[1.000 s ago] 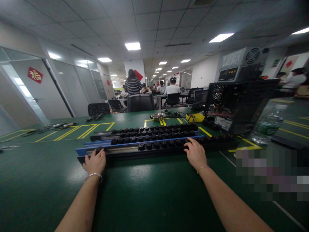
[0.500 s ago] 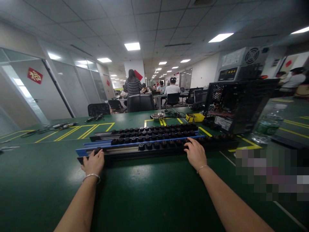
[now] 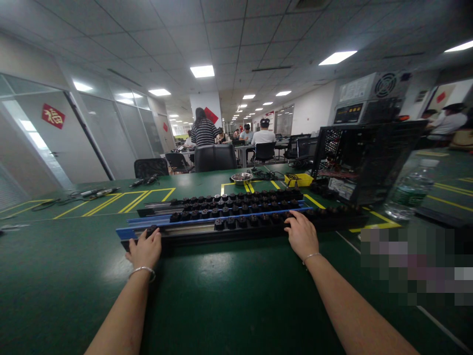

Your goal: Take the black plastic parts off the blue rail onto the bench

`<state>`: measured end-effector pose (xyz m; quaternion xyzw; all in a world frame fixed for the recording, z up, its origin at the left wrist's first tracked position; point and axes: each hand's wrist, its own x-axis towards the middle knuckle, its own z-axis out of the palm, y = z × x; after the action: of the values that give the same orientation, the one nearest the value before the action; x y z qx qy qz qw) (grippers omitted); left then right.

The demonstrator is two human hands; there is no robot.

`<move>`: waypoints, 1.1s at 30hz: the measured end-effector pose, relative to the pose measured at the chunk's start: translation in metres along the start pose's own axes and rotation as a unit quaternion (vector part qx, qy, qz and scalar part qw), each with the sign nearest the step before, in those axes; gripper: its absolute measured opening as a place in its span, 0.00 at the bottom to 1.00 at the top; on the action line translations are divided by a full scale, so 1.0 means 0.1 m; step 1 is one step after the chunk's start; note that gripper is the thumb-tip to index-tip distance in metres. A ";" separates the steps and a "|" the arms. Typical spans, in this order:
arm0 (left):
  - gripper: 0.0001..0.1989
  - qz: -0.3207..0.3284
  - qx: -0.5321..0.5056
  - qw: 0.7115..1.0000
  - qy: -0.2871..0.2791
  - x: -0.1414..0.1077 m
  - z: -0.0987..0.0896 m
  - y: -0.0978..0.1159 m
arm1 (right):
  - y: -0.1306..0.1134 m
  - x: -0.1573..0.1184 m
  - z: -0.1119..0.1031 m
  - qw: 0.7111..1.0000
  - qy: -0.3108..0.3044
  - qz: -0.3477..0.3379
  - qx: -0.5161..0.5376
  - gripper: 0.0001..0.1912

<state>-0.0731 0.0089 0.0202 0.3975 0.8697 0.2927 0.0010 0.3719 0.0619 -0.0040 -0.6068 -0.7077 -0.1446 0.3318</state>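
A long black rail (image 3: 199, 240) lies nearest me on the green table, with a row of black socket-like modules (image 3: 231, 223) along its right part and a bare metallic channel on its left part. My left hand (image 3: 145, 249) grips the rail near its left end, fingertips by a single black module (image 3: 151, 230). Farther right, my right hand (image 3: 302, 235) has its fingers bent over the same rail's top; their undersides are hidden. Just behind runs a blue rail (image 3: 124, 233), also carrying black modules. More black rails (image 3: 144, 212) with modules lie parallel beyond it.
A metal bowl (image 3: 242, 178) and a yellow tray (image 3: 298, 180) stand behind the rails. An open computer case (image 3: 373, 162) and a water bottle (image 3: 410, 192) are at right. Cables and tools (image 3: 96, 193) lie at left. People (image 3: 263, 132) sit farther back.
The nearest black rail has slid slightly to the right with its modules. Both my hands have moved a little right with it. The rails behind have stayed in place.
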 end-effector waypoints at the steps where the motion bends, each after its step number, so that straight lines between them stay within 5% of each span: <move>1: 0.24 0.000 0.000 1.000 -0.001 -0.01 0.00 0.01 | 0.00 0.00 0.00 1.000 0.000 0.003 -0.001 0.07; 33: 0.23 -0.010 -0.018 1.000 0.024 0.04 0.04 -0.07 | 0.10 -0.01 0.03 0.999 0.022 0.039 -0.006 0.07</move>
<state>-0.0796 0.0101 0.0148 0.3821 0.8678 0.3177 -0.0096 0.3804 0.0651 -0.0088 -0.6325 -0.6750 -0.1491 0.3495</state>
